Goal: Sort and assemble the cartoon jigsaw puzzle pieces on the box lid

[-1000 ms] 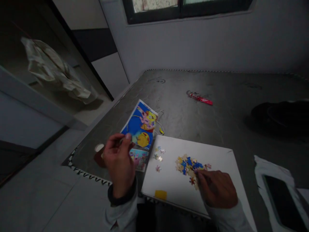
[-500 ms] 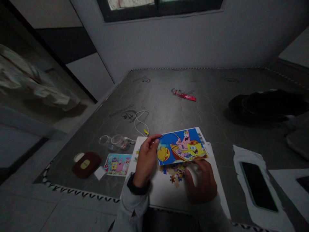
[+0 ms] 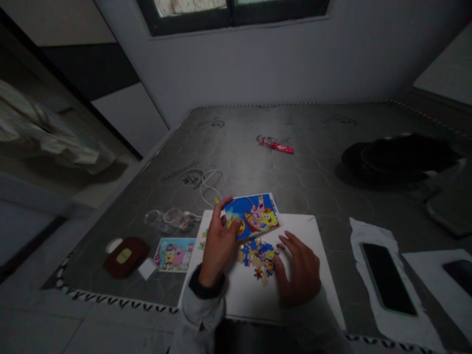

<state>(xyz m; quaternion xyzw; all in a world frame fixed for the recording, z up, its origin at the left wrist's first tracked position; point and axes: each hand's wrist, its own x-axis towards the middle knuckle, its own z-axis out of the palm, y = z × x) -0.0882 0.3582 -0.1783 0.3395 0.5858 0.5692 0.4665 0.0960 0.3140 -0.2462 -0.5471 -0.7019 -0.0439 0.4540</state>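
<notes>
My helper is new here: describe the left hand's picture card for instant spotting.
On the grey surface lies a white board. Near its far edge, the left hand holds the picture card. Unlike the paler card lying flat left of the board, it is mostly deep blue.

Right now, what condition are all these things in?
Picture card: held, tilted
Left fingers: closed on picture card
Right fingers: parted
Puzzle pieces: loose, mostly heaped
White board: lying flat
Turquoise card: flat, face up
Green-edged phone: screen dark
Brown case: open or shut unclear
</notes>
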